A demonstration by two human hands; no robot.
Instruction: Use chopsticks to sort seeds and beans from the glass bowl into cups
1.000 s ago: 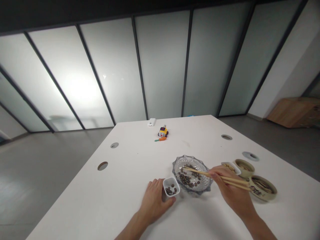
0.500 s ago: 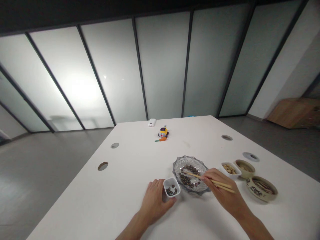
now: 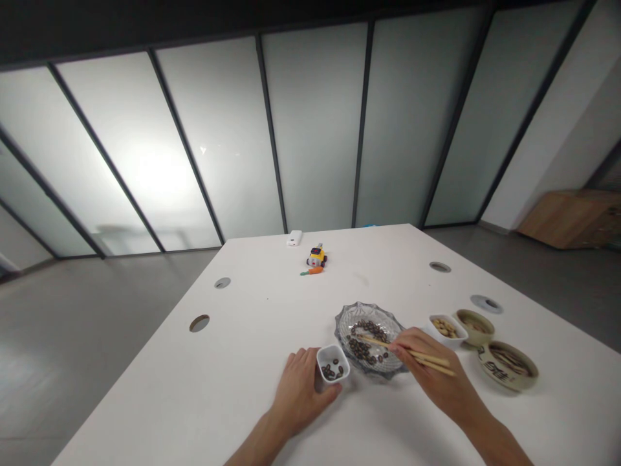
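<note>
A glass dish [image 3: 350, 317] with several dark seeds stands on the white table [image 3: 233, 388]. My right hand [image 3: 431, 378] holds a pair of wooden chopsticks [image 3: 427, 357], their tips down among the seeds in the dish. To the left of the dish is a small white cup [image 3: 332, 364] with a few dark seeds inside. My left hand [image 3: 298, 391] rests on the table and steadies that cup, thumb against its near side.
Right of the dish stand a small white cup of pale nuts [image 3: 447, 327], a tan bowl [image 3: 475, 320] and a larger tan bowl [image 3: 508, 367]. A yellow toy [image 3: 316, 257] and a white box [image 3: 294, 238] lie far back. Cable holes [image 3: 199, 322] dot the table.
My right hand has moved left and nearer to the dish, and the chopstick tips have come down lower among the seeds. The left hand and the cup have stayed put.
</note>
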